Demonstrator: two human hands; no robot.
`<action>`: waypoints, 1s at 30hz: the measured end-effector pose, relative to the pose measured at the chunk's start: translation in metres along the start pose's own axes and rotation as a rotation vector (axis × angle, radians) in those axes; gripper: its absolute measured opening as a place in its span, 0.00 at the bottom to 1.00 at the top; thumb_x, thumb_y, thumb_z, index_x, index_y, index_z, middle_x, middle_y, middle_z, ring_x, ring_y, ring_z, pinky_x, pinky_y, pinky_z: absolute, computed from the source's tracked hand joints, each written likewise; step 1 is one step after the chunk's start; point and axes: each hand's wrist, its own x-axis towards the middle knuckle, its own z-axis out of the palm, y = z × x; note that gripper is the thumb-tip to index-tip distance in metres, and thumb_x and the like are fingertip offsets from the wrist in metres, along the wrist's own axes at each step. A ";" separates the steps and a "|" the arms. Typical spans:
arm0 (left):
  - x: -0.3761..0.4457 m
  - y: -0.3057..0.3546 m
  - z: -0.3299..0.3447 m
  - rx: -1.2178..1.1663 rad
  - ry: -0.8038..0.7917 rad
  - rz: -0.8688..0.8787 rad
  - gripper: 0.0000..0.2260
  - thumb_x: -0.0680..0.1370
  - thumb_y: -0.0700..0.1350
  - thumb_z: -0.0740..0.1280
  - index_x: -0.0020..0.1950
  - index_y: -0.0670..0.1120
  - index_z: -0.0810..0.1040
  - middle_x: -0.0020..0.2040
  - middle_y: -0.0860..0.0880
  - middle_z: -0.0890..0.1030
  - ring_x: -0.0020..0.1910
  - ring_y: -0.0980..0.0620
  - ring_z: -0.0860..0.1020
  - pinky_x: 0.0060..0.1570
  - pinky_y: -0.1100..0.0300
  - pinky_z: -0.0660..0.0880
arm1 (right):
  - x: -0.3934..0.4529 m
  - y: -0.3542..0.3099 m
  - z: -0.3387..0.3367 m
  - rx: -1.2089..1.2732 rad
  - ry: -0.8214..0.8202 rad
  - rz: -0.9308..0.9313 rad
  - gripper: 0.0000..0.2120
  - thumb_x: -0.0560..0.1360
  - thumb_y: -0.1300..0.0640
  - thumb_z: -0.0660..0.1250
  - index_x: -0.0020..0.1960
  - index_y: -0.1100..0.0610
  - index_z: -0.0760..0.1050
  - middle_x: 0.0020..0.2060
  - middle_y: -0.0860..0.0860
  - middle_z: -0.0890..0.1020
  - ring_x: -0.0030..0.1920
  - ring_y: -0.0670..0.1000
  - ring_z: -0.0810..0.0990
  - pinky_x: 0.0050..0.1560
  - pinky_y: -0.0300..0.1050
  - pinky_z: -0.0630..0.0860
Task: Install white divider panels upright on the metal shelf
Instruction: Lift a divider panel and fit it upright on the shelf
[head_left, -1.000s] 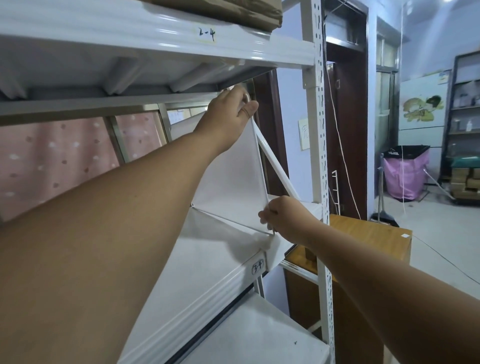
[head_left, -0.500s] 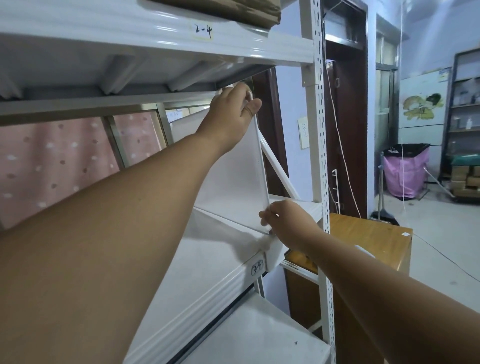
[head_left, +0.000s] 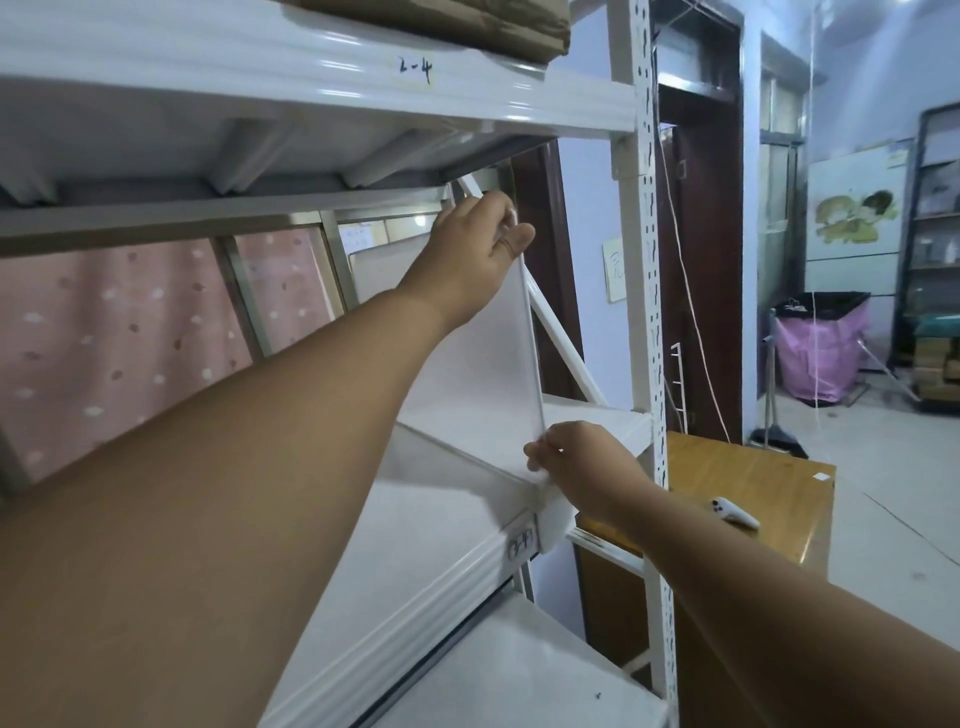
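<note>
Hands grip one white divider panel (head_left: 483, 374) at opposite ends of its front edge, and the panel stands close to upright on the metal shelf (head_left: 426, 525), its bottom edge resting on the shelf deck near the shelf's right end. The left hand (head_left: 467, 249) is closed over the panel's top front corner, thumb on the near side and fingers wrapped behind, just under the shelf level above. The right hand (head_left: 576, 462) pinches the panel's bottom front corner between thumb and fingertips, right at the shelf's front lip — beside a small handwritten label (head_left: 521, 546) stuck on that lip. Behind the panel a white diagonal brace (head_left: 558, 338) slants down toward the perforated white upright post (head_left: 644, 312) at the shelf's right end. To the right of that post stands a wooden cabinet (head_left: 748, 488) with a small white device (head_left: 734, 512) lying on top — well apart from the panel.
</note>
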 end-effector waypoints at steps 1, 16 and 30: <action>-0.001 0.001 0.001 0.002 0.013 -0.001 0.16 0.83 0.58 0.59 0.57 0.46 0.74 0.54 0.48 0.77 0.56 0.45 0.75 0.55 0.45 0.76 | 0.000 0.001 0.001 0.001 0.001 0.001 0.15 0.80 0.48 0.63 0.42 0.54 0.83 0.41 0.50 0.84 0.40 0.50 0.81 0.46 0.49 0.78; -0.008 0.011 -0.005 0.049 -0.024 -0.057 0.14 0.83 0.56 0.60 0.58 0.47 0.74 0.56 0.49 0.77 0.58 0.46 0.73 0.57 0.47 0.74 | -0.003 -0.006 0.002 -0.106 -0.030 0.046 0.14 0.79 0.52 0.63 0.44 0.58 0.83 0.40 0.54 0.84 0.43 0.55 0.82 0.45 0.49 0.78; -0.039 0.032 -0.042 0.036 -0.245 -0.364 0.33 0.85 0.57 0.54 0.82 0.47 0.40 0.82 0.49 0.40 0.80 0.49 0.39 0.77 0.48 0.44 | -0.027 -0.043 -0.011 -0.107 0.003 0.113 0.21 0.79 0.42 0.63 0.61 0.57 0.74 0.52 0.54 0.82 0.50 0.55 0.81 0.44 0.46 0.75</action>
